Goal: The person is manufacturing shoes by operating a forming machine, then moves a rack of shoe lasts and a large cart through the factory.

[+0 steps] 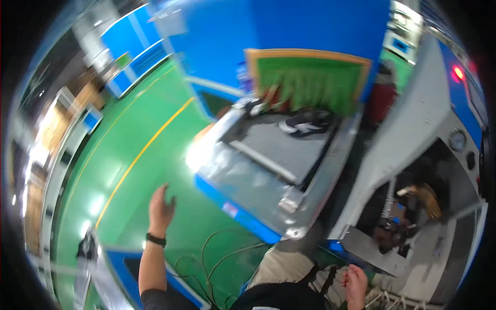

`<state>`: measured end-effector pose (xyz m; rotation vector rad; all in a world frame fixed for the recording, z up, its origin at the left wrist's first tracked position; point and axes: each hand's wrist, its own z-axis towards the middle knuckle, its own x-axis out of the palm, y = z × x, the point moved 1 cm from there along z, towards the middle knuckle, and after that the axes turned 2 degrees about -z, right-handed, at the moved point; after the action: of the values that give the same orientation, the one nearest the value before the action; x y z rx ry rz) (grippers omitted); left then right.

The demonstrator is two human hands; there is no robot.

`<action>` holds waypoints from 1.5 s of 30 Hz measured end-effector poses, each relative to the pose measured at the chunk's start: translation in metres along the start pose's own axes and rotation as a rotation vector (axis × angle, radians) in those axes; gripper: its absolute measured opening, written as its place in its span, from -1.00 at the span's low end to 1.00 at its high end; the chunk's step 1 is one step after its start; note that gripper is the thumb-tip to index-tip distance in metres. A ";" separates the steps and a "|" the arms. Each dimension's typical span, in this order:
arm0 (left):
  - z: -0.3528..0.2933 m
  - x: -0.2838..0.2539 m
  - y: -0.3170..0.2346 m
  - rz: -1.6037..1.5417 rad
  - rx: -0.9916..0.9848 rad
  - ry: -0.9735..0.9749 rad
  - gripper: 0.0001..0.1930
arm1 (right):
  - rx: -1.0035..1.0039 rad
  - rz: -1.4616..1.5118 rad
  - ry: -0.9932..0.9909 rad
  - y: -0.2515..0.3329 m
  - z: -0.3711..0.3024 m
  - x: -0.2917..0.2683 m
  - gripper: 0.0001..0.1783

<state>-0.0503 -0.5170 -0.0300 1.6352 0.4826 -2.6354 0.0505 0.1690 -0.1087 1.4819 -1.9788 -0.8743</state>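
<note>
**Left hand [161, 209] loose, shoe [308, 123] well beyond it**

The left hand (a dark band [156, 239] circles its wrist) is released, fingers apart. Ahead and to its right, the black-and-white shoe lies on the conveyor [245, 178], before a green curtain [310, 80]. The right hand [355, 283] is half curled, a grey machine [374, 253] just ahead of it; whether it grasps anything, I cannot tell.

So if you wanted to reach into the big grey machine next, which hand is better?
Probably the right hand: it's close to the grey machine. The left hand is much farther off, on the other side, out over the green floor.
</note>
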 end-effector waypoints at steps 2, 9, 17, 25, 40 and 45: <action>0.097 0.087 -0.109 -0.264 0.203 0.293 -0.33 | -0.121 -0.059 -0.125 0.015 -0.025 0.002 -0.66; 0.271 0.324 -0.380 -0.684 0.376 0.352 -0.14 | -0.051 -0.101 -0.423 -0.002 -0.063 -0.008 -0.55; 0.239 0.293 -0.376 -0.439 0.279 0.318 -0.33 | -0.089 -0.072 -0.290 -0.068 -0.028 0.010 -0.57; 0.057 0.097 -0.348 -1.749 -0.214 0.878 -0.41 | -0.735 -0.046 0.304 0.075 -0.033 0.096 0.05; -0.182 0.072 -0.462 -0.870 0.814 0.768 -0.78 | -0.893 -0.079 -0.238 0.043 -0.110 0.007 0.16; -0.171 0.017 -0.509 -1.818 0.107 0.983 -0.76 | -0.537 1.187 0.151 0.051 -0.113 -0.037 -0.23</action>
<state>0.0090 0.0151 0.0151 3.3686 2.9734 -1.5317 0.1104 0.1930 0.0037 -0.0264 -1.8342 -0.6045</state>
